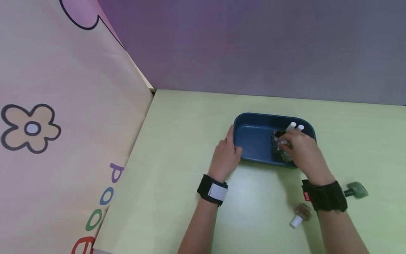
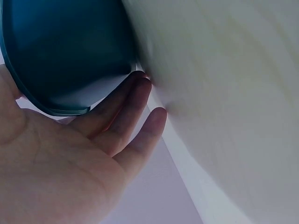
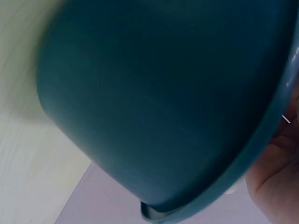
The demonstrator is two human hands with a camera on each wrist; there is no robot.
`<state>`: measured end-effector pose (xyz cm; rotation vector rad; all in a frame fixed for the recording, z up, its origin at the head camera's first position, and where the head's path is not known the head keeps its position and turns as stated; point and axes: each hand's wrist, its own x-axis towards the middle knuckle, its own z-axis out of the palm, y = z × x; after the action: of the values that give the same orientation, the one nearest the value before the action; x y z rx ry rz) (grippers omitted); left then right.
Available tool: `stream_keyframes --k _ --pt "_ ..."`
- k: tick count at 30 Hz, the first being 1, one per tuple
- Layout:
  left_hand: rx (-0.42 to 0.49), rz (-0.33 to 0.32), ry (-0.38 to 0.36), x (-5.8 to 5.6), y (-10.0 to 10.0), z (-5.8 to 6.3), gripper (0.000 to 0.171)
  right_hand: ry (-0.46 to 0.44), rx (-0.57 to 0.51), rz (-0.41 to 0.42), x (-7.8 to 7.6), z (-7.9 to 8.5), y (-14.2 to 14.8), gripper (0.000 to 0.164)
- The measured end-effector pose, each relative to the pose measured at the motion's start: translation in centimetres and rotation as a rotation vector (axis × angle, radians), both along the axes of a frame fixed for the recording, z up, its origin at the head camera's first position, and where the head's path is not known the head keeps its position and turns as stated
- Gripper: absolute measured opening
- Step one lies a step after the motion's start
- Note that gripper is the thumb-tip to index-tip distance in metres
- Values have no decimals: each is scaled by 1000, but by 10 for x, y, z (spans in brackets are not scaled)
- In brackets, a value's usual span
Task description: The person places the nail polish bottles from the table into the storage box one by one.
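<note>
A dark blue tray [image 1: 257, 143] lies on the table, several small bottles gathered at its right end. My left hand [image 1: 226, 155] holds the tray's left end, thumb by the near corner; in the left wrist view its fingers [image 2: 128, 114] lie against the outer wall and reach the tabletop. Inside the tray, my right hand [image 1: 304, 151] pinches a small nail polish bottle, mostly covered by the fingers. Two white caps [image 1: 290, 127] stick up beyond that hand. The tray's outer wall [image 3: 154, 116] hides most of the right hand in the right wrist view.
A nail polish bottle with a white cap [image 1: 296, 221] and brownish glass lies on the table near the right forearm. Another, green with a dark cap [image 1: 357, 190], lies right of the wristband. A purple-grey panel [image 1: 253, 46] stands behind the table, a flower-printed panel [image 1: 79, 141] at left.
</note>
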<state>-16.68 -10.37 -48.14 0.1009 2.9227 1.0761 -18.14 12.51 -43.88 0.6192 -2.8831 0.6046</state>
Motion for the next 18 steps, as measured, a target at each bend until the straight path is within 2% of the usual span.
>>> stream_keyframes --k 5,9,18 --pt "1 -2 -1 0 -1 -2 72 -3 -39 12 2 1 0 12" --pt "-10 1 4 -1 -4 -4 72 -6 -60 10 4 9 5 13" --pt "2 8 -10 -5 -12 -5 72 -38 -61 -96 14 33 26 19"
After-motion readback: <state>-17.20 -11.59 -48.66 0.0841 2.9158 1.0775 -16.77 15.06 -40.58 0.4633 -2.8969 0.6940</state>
